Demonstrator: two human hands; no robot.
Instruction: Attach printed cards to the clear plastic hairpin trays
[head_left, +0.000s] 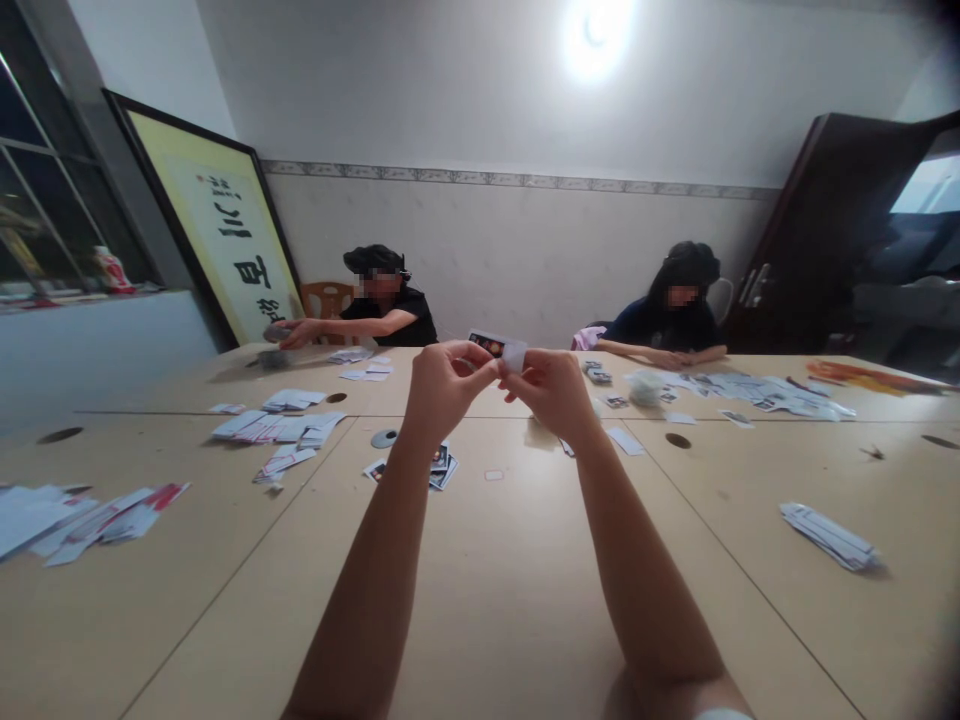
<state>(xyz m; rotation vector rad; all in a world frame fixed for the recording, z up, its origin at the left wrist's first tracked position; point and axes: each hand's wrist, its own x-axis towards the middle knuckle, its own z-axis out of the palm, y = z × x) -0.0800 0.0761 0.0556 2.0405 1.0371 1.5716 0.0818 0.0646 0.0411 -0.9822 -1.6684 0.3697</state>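
Note:
Both arms reach forward over the table, hands raised and close together. My left hand pinches a small dark printed card with a pale border. My right hand has its fingers closed on a whitish, see-through piece, perhaps a plastic sleeve, which overlaps the card's right end. Whether the card is inside it or only against it, I cannot tell. Beyond my left forearm lies a loose pile of similar printed cards, partly hidden by that arm.
White paper slips are spread at the left, with more slips nearer. A folded paper bundle lies at the right. Two people sit across the table, one handling a greyish item. A clear plastic bundle stands among scattered papers.

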